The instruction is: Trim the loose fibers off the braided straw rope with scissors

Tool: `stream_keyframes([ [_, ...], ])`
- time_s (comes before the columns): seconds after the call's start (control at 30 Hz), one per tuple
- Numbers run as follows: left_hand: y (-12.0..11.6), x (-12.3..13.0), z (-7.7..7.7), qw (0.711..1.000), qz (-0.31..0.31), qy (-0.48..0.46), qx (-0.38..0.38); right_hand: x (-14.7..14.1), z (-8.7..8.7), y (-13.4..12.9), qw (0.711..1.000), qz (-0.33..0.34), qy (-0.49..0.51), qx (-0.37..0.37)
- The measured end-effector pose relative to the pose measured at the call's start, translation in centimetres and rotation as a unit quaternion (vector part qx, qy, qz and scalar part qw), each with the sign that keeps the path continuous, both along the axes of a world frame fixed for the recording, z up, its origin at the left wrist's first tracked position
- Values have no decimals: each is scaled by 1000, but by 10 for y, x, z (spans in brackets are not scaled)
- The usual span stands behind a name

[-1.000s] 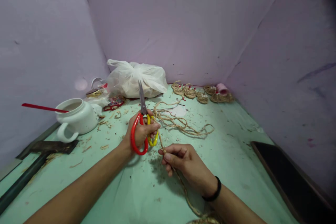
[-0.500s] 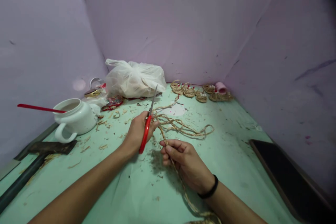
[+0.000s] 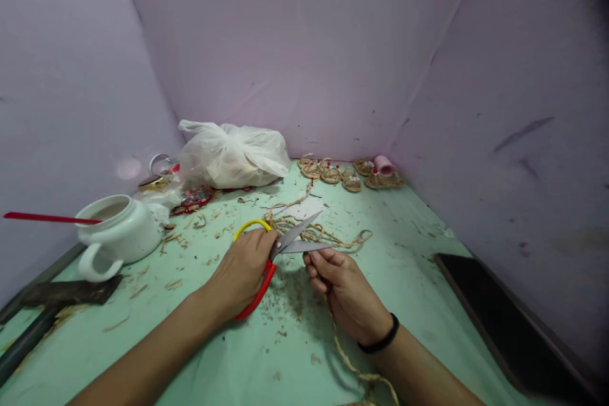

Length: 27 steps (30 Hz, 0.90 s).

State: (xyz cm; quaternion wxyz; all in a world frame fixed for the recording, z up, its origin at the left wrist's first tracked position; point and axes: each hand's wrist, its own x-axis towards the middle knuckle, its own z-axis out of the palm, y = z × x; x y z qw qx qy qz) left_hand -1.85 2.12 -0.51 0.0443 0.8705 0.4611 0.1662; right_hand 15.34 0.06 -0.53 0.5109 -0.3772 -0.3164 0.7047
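Observation:
My left hand [image 3: 245,273] is wrapped round the scissors [image 3: 264,288], which have one red and one yellow handle. Their blades stand apart and point right, the lower one reaching the fingertips of my right hand [image 3: 349,292]. Pinched in my right hand is a braided straw cord [image 3: 347,358], which hangs down toward the bottom edge. More cord [image 3: 342,241] lies in loose loops on the table behind the blades. A black band circles my right wrist.
At left stand a white pot [image 3: 126,235] with a red stick and a hammer [image 3: 71,294]. Behind are a white plastic bag [image 3: 235,155], woven pieces [image 3: 330,172] and a pink spool [image 3: 384,165]. A dark flat object [image 3: 504,323] lies at right. Straw scraps litter the green table [image 3: 409,342].
The scissors have swung from upright to pointing right, and their blades have parted. My right hand has come up to the blades with the cord. The view has shifted slightly.

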Motion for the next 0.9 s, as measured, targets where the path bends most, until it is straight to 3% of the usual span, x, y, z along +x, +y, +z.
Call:
stream_keyframes([
  [0.23,-1,3,-9,996,9,65,53,0,2,-2,999,-34,21,-34],
  [0.9,-6,10,-5,996,19,92,3,0,3,-3,998,-14,37,-40],
])
